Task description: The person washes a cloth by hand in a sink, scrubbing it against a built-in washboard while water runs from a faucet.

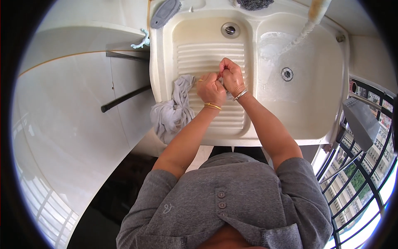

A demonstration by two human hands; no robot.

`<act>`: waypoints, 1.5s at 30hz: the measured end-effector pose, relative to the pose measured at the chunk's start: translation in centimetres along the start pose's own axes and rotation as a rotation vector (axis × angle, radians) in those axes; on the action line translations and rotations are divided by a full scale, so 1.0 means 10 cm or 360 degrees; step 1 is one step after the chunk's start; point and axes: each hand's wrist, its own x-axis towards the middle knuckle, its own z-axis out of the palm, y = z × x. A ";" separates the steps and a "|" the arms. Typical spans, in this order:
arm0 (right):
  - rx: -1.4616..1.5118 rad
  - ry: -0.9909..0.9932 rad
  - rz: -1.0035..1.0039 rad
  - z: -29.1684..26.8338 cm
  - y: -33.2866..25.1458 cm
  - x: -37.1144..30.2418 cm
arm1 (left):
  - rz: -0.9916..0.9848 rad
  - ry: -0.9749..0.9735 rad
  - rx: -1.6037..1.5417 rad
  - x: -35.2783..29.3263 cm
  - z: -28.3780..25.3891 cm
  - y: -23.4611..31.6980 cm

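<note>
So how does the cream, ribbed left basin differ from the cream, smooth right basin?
Floor: the cream, ribbed left basin has washboard ridges; the cream, smooth right basin has none.
Drain: the left basin's round metal drain sits near the far wall; the right basin's round slotted drain sits farther from it.
Water: a stream runs into the right basin, none into the left.
Shared: cream colour, one sink unit.

Left basin (192, 31): ridged washboard (207, 53) inside, drain (230, 30) behind ridges. Left hand (211, 89) and right hand (233, 76) side by side over washboard; second cloth (229, 95) seemingly between them, mostly hidden. Cloth heap (172, 112) left of hands, across basin's front-left rim. Brush (166, 13) on back-left corner; scrubber (253, 4) on back ledge. Right basin (311, 108) beside, under faucet (317, 10). Dustpan (362, 122) farther right, before window bars (370, 176).
</note>
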 end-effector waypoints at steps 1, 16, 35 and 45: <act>-0.0047 -0.0046 -0.0036 -0.01 0.00 0.02 | -0.0005 0.0005 0.0030 0.01 0.01 -0.01; -0.0908 -0.0073 -0.0659 -0.49 -0.20 -1.18 | -0.0300 0.0214 -0.0040 -0.09 -0.02 -0.44; -0.0687 0.0530 -0.0879 -2.39 -2.31 -0.61 | -0.1232 -0.1002 -0.1048 -0.71 -0.33 0.19; -0.1255 -0.0061 -0.0982 -2.15 -1.91 -0.45 | 0.0557 -0.0639 0.0486 -1.16 -0.44 0.05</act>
